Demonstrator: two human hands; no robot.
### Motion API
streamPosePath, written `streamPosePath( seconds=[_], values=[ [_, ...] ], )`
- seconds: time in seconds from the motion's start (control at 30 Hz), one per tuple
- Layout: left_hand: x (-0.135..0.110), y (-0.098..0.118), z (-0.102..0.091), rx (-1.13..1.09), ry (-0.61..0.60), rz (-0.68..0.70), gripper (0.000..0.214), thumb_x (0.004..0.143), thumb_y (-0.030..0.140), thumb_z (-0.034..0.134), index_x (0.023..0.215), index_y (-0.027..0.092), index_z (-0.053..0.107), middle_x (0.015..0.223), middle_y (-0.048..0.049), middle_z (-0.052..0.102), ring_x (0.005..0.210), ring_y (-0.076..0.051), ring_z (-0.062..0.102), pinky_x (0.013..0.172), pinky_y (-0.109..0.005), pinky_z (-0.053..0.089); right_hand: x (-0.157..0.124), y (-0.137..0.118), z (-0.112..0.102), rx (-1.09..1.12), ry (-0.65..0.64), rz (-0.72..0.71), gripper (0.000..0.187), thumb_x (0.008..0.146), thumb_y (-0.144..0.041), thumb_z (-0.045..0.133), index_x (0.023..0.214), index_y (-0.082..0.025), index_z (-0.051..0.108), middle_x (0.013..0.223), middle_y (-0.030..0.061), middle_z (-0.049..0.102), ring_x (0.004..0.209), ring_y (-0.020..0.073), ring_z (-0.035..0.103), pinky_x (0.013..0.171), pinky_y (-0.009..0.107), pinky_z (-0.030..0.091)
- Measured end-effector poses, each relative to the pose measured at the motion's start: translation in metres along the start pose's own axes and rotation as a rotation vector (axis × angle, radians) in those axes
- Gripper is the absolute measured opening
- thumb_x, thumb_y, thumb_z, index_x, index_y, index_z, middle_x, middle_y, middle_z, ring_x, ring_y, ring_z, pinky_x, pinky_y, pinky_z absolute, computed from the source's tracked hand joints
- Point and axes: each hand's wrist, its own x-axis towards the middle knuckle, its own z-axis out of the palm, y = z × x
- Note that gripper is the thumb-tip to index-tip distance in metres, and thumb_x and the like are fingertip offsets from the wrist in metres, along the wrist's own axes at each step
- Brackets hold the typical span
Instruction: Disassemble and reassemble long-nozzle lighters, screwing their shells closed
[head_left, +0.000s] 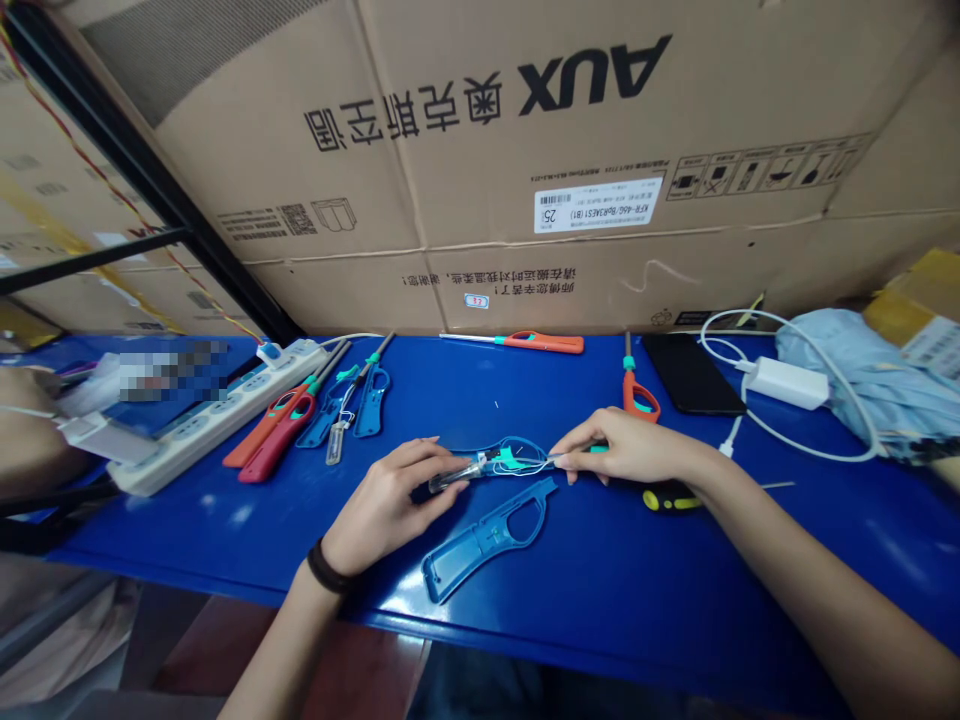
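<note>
An opened blue stick lighter (517,458) lies between my hands, its green trigger, thin white wires and clear fuel tank showing. My left hand (397,495) has its thumb and fingers closed round the tank end. At the neck end, my right hand (619,445) pinches the lighter near its metal tube, which the fingers partly hide. Just in front, a loose blue half shell (487,535) rests on the blue table (600,600). A yellow and black screwdriver (671,498) lies partly under my right wrist.
Orange and red lighters (277,435) and another opened blue lighter (367,405) lie left. More orange lighters (544,342) sit at the back. A power strip (217,420), black phone (694,373), white charger (787,383) and plastic bag (840,370) surround them. A cardboard sheet (450,200) stands behind.
</note>
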Motion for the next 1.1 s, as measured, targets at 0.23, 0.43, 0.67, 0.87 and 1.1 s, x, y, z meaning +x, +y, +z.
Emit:
streamPosePath(
  seconds=[0.23, 0.43, 0.67, 0.87, 1.1],
  values=[
    [0.0031, 0.0050, -0.0029, 0.035, -0.075, -0.086, 0.036, 0.097, 0.021, 0.035, 0.128, 0.025, 0.051, 0.099, -0.0042, 0.067, 0.088, -0.016, 0.061, 0.083, -0.032, 0.050, 0.0006, 0.0004, 0.0005, 0.019, 0.004, -0.004, 0.034, 0.083, -0.045, 0.053, 0.091, -0.019, 0.073, 0.079, 0.0032, 0.071, 0.049, 0.0097, 0.053, 0.053, 0.024, 0.043],
    [0.0037, 0.0091, 0.0008, 0.066, -0.172, -0.104, 0.030, 0.097, 0.024, 0.037, 0.123, 0.027, 0.050, 0.108, -0.0044, 0.060, 0.095, -0.018, 0.053, 0.088, -0.035, 0.039, 0.0006, 0.0002, 0.0008, 0.006, 0.008, -0.009, 0.035, 0.084, -0.045, 0.054, 0.092, -0.018, 0.074, 0.078, 0.0030, 0.071, 0.048, 0.0093, 0.053, 0.053, 0.024, 0.043],
    [0.0032, 0.0068, 0.0058, 0.044, -0.135, -0.102, 0.015, 0.094, 0.027, 0.046, 0.106, 0.022, 0.054, 0.101, -0.0030, 0.064, 0.090, -0.018, 0.055, 0.089, -0.036, 0.038, 0.0002, -0.0009, 0.0008, 0.006, -0.005, 0.002, 0.033, 0.085, -0.041, 0.053, 0.094, -0.016, 0.073, 0.079, 0.0036, 0.071, 0.049, 0.0088, 0.053, 0.054, 0.023, 0.044],
    [0.0023, 0.0011, 0.0031, 0.078, -0.083, -0.023, 0.015, 0.090, 0.033, 0.054, 0.098, 0.020, 0.059, 0.099, -0.0043, 0.064, 0.094, -0.019, 0.054, 0.089, -0.037, 0.039, 0.0010, 0.0000, 0.0005, 0.011, -0.003, -0.007, 0.033, 0.085, -0.042, 0.053, 0.091, -0.016, 0.073, 0.080, 0.0033, 0.071, 0.049, 0.0086, 0.053, 0.054, 0.023, 0.044],
    [0.0055, 0.0008, 0.0054, 0.148, 0.029, 0.043, 0.014, 0.089, 0.031, 0.058, 0.097, 0.020, 0.059, 0.093, -0.0031, 0.065, 0.090, -0.018, 0.055, 0.091, -0.037, 0.037, 0.0031, 0.0032, 0.0018, 0.005, -0.023, 0.000, 0.033, 0.085, -0.041, 0.054, 0.095, -0.015, 0.073, 0.079, 0.0031, 0.071, 0.049, 0.0080, 0.053, 0.053, 0.021, 0.044]
  ],
)
